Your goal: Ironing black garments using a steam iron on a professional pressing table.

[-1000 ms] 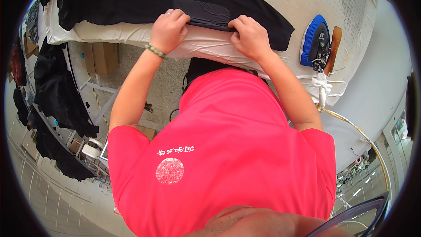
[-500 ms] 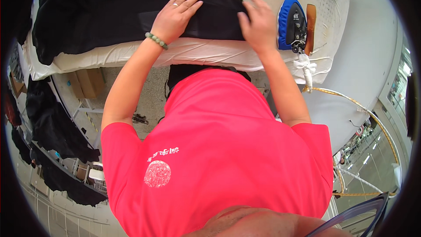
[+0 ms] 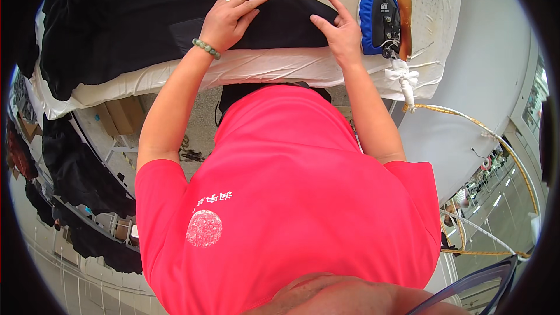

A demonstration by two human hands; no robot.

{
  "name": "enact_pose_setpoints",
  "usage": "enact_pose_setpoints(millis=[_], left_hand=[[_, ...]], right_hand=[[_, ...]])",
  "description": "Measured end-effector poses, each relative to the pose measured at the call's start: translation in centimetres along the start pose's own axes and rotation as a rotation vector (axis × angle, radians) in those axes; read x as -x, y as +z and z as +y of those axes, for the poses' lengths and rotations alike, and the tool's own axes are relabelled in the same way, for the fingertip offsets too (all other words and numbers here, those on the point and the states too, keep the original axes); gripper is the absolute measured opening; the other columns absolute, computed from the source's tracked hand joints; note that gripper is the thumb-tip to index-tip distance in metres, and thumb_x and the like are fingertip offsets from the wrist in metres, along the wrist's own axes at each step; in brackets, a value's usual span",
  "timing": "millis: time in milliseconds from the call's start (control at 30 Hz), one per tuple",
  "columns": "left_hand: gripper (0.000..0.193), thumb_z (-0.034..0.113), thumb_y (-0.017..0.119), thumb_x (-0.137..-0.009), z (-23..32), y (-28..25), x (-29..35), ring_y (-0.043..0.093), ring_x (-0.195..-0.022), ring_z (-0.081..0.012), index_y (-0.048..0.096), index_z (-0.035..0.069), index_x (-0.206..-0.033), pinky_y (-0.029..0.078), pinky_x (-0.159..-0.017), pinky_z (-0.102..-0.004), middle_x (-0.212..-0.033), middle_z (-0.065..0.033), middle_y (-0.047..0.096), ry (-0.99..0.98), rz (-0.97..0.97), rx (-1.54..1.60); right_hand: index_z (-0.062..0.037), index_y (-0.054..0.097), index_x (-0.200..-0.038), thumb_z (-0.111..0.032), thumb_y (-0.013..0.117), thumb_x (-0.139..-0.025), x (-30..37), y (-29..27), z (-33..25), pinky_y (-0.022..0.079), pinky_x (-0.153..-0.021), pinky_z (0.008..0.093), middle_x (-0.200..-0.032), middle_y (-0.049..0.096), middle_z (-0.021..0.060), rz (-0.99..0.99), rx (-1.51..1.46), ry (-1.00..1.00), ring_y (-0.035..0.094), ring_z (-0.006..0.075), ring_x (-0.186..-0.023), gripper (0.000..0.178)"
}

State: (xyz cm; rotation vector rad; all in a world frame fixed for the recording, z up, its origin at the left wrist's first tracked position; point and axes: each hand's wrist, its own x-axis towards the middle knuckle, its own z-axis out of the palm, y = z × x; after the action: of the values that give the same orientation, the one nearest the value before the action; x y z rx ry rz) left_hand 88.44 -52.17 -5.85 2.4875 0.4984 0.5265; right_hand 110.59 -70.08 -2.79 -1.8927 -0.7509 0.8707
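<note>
A long black cloth piece (image 3: 140, 20), likely part of a garment, lies spread along the pressing table. My left hand (image 3: 228, 18), with a ring and a green bead bracelet (image 3: 206, 48), rests over its middle, fingers spread and nothing held. At the cloth's right end is my right hand (image 3: 344, 34), thumb and forefinger apart around the edge; its lower fingers are partly hidden. Just right of that hand, an iron (image 3: 382, 17) with a blue sole cover and a brown handle sits on the table.
The table has a pale, wrinkled cover (image 3: 280, 65). White wrapping (image 3: 402, 79) binds the iron's lead, which joins a yellow-and-white hose (image 3: 484, 131) looping down the right. Bunched black fabric (image 3: 76, 29) lies at the table's left end. Below left are a cardboard box (image 3: 121, 115) and hanging dark cloth (image 3: 79, 169).
My left thumb has spread away from its fingers. My right hand has turned, its forefinger now stretched out and thumb pointing left. The table and iron appear slightly higher and further left in view.
</note>
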Motion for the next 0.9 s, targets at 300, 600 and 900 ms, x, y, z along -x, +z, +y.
enact_pose_setpoints(millis=[300,600,900], left_hand=[[0.031,0.015,0.067,-0.093,-0.1,-0.1,0.1,0.049,-0.139,-0.0273,0.072,0.021,-0.123,0.036,-0.118,-0.0429,-0.143,-0.0036,0.060,-0.038,-0.002,0.064],[0.016,0.020,0.074,-0.087,2.6,0.3,-2.2,0.064,-0.110,-0.0288,0.074,0.013,-0.101,0.050,-0.095,-0.0444,-0.107,-0.0038,0.069,-0.161,0.068,-0.131],[0.008,0.018,0.075,-0.084,-0.5,-0.1,-5.0,0.063,-0.094,-0.0303,0.074,0.012,-0.089,0.050,-0.082,-0.0414,-0.096,-0.0068,0.068,-0.232,-0.265,0.046]], right_hand=[[0.0007,0.062,-0.135,-0.005,0.077,-0.088,-0.7,-0.8,1.4,0.049,-0.076,0.0182,-0.100,0.069,0.0026,-0.007,-0.356,0.223,0.062,0.0065,-0.087,0.050],[0.0018,0.063,-0.132,-0.001,0.077,-0.087,-0.7,0.1,1.5,0.053,-0.079,0.0204,-0.096,0.071,0.0025,0.026,-0.340,0.212,0.064,0.0073,-0.085,0.047],[-0.0010,0.070,-0.125,-0.008,0.080,-0.086,-1.2,-0.5,1.5,0.040,-0.062,0.0173,-0.077,0.056,-0.0091,0.028,-0.172,0.242,0.050,0.0013,-0.070,0.041]])
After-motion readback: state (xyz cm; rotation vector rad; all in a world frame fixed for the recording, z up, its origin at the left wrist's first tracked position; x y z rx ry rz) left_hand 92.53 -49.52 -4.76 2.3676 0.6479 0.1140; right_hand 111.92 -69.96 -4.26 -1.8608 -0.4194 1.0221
